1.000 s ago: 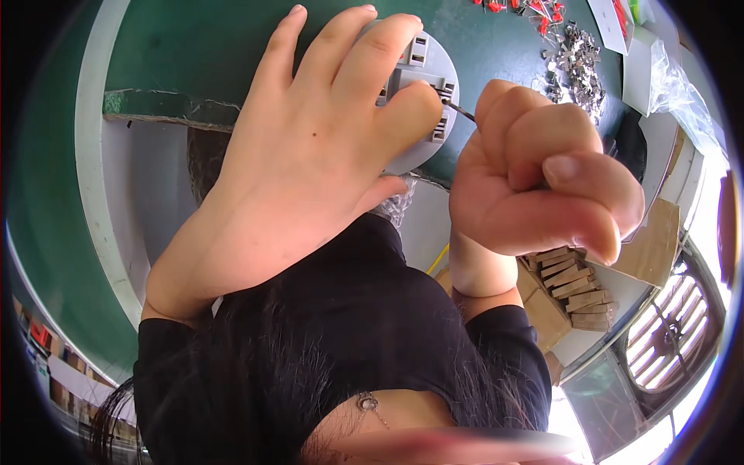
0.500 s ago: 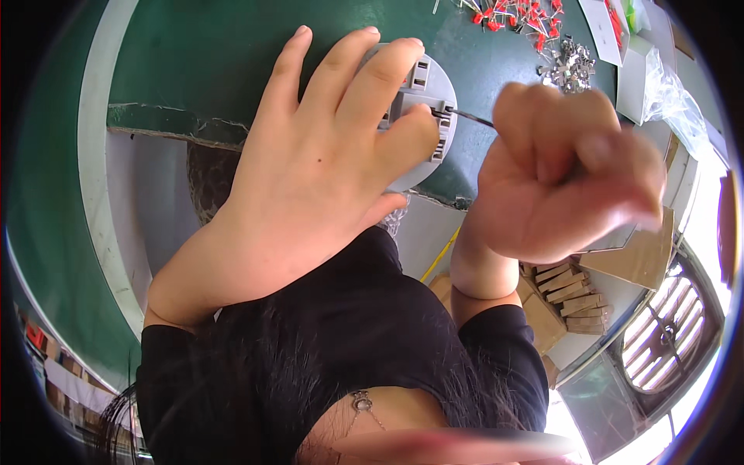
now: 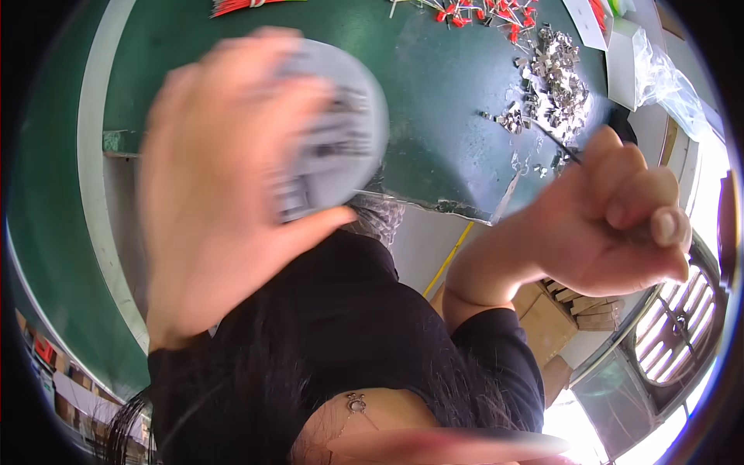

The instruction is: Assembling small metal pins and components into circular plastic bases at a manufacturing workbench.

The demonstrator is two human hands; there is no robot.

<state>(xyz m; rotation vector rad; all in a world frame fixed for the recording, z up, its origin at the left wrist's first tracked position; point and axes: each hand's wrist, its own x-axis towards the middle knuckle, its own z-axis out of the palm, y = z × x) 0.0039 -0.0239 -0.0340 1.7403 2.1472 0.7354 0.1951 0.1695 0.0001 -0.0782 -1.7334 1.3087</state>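
On the left side of the grey disc (image 3: 364,116), we've got the left hand (image 3: 205,178), fingers over its face and thumb by its near edge. It's so smeared we can't tell if it's gripping or just resting there. Well to the right of the disc, the right hand (image 3: 620,221) is curled tight around a thin dark tool (image 3: 559,145).

Here's the change: half a second ago that tool reached the slots on the disc. Now it's well clear of them, with its tip near the loose metal clips (image 3: 562,89), and the disc has shifted left on the green table (image 3: 449,101). So we'd say nothing's being worked in those slots right now. Farther out, beyond the disc to the right, are some red-headed parts (image 3: 514,31), and beyond it to the left, a red bundle (image 3: 236,8) cut off by the frame.

Hard to make out: the slots are blurred, fingers hide the disc's left part, and the tool's handle end vanishes inside the fist.
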